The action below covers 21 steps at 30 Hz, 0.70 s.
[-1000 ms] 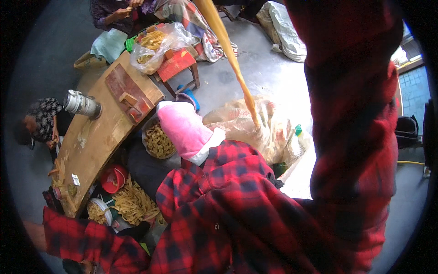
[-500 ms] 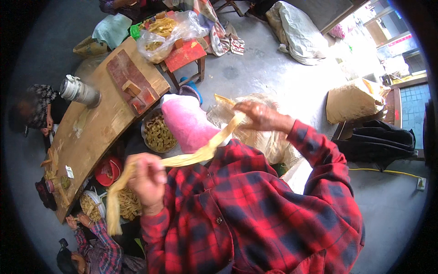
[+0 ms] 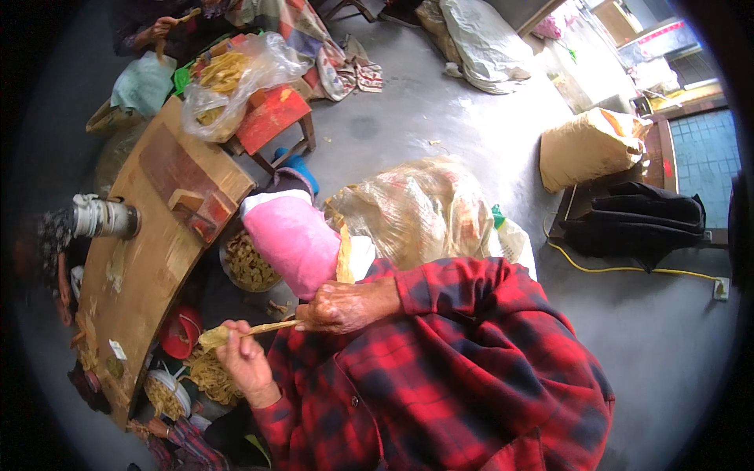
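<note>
A soft, pale yellow strip is pulled narrow and taut between my two hands, low in front of my plaid shirt. My left hand pinches it near its wider left end. My right hand is closed around the other part, and a loose tail sticks up above its knuckles. Just beyond lies a pink cloth over my leg. To its left stands a basin of short folded or knotted pieces. More yellow strips lie in a heap left of my left hand.
A wooden board table runs along the left, bearing a metal flask. Below its edge is a red bucket. A large clear plastic sack lies ahead; a red stool stands farther off. Co-workers sit at left and far left.
My hands have come closer together and lower. The right hand moved down and left, and the strip, stretched wide and flat before, is now bunched narrow between them. The view has shifted.
</note>
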### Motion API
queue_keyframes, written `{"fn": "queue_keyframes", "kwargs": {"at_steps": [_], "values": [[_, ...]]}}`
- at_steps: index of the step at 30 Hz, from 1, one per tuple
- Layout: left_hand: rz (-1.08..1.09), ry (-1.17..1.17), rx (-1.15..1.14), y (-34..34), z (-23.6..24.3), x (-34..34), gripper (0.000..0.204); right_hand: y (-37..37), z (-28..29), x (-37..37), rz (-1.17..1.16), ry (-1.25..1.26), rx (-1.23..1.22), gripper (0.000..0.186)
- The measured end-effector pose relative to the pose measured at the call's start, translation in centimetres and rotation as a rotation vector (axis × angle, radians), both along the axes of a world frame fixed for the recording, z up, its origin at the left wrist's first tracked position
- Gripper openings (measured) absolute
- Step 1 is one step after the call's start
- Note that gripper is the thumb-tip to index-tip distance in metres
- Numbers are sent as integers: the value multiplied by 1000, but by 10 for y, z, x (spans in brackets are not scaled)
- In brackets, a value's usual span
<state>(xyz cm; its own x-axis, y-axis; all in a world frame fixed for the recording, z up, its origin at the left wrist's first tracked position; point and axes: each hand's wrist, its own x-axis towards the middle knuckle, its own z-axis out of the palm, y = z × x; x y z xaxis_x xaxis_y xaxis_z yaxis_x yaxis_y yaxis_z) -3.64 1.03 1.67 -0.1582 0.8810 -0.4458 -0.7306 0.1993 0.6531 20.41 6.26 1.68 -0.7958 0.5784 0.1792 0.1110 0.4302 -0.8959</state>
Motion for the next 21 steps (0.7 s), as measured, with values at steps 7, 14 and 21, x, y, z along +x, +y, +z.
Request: {"fn": "queue_keyframes", "kwargs": {"at_steps": [7, 14, 21], "values": [[12, 966, 89, 20, 13, -37, 16, 4, -58, 5, -64, 62, 34, 17], [-960, 1517, 610, 43, 68, 50, 51, 12, -51, 7, 127, -21, 3, 19], [-1127, 1070, 252, 29, 45, 8, 13, 28, -5, 16, 236, -37, -25, 27]]}}
